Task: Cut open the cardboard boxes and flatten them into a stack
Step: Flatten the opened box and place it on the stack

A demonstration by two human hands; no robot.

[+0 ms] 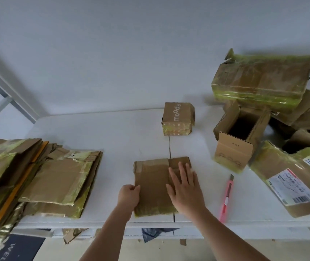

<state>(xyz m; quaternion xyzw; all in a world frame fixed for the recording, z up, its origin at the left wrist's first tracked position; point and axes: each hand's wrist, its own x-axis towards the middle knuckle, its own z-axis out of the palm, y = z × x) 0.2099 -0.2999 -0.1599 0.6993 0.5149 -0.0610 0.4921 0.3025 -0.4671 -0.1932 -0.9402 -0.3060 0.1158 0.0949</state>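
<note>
A flattened brown cardboard box [153, 185] lies on the white table [112, 147] right in front of me. My left hand [128, 195] grips its left edge with curled fingers. My right hand [185, 187] lies flat on its right side, fingers straight, pressing it down. A stack of flattened boxes [43, 179] with yellowish tape sits at the left. A pink utility knife [226, 199] lies on the table to the right of my right hand. A small closed box printed "moody" [177, 118] stands behind the flat one.
An open upright box [235, 136] stands at the right. Behind it a large taped box [263, 81] rests on other boxes. A labelled box [297, 178] lies at the far right. Cardboard scraps [73, 234] lie below the table's front edge.
</note>
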